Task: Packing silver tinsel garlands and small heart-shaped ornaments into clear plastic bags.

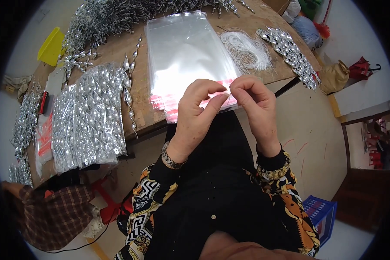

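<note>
My left hand [197, 115] and my right hand [261, 113] meet fingertip to fingertip over the near edge of the table. Thumb and forefinger of each are pinched on a thin white string [229, 91], of which only a tiny part shows. Beneath and beyond them lies a stack of clear plastic bags [186, 47] with pink-red strips at the near end. A loose bundle of white string [249, 51] lies to the right of the bags. Farther right, shiny silver twisted strips [292, 54] reach over the table edge.
Packed silver twisted ornaments [93, 117] lie left of the bags, beside one long twisted strand [128, 82]. A red-and-black cutter [43, 102] is farther left. Silver tinsel [112, 21] is heaped at the back near a yellow container [51, 47]. A blue crate [323, 212] stands low right.
</note>
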Demonstrator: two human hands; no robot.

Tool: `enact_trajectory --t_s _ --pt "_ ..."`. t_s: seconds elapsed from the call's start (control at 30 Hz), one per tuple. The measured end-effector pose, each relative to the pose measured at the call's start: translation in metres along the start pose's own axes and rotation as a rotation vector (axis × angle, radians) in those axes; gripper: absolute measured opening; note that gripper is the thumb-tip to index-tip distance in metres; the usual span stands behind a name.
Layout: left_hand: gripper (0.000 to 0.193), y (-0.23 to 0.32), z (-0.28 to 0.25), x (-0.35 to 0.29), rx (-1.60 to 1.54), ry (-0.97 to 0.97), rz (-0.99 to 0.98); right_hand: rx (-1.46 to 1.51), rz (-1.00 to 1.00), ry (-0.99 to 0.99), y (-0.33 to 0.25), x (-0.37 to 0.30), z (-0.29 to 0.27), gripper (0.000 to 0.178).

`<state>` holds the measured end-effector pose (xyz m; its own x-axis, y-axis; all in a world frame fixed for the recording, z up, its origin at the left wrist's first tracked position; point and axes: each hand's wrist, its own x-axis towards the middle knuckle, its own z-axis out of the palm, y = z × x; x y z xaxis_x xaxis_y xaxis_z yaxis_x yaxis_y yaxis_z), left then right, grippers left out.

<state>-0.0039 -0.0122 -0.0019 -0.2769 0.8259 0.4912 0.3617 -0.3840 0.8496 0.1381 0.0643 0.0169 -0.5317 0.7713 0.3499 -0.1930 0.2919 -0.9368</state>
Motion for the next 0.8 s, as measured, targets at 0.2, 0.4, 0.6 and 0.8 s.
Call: enact_trajectory --t_s 0.2,0.4,0.6,0.8 --pt "0.017 0.009 0.005 0.001 -0.486 -0.036 -0.25 -0.026 -0.04 -0.056 -0.01 0.004 -0.001 0.002" --pt "0.013 0.007 0.003 -0.001 -0.645 -0.122 -0.371 0.014 -0.017 -0.058 -0.004 0.002 0.0 0.002" --pt "0.01 0.005 0.003 -0.002 -0.592 -0.022 -0.386 0.046 0.072 -0.049 -0.003 0.0 0.0 0.011" --pt "0.01 0.005 0.002 -0.003 -0.571 0.016 -0.359 0.108 0.072 -0.032 0.004 0.003 -0.012 0.023"
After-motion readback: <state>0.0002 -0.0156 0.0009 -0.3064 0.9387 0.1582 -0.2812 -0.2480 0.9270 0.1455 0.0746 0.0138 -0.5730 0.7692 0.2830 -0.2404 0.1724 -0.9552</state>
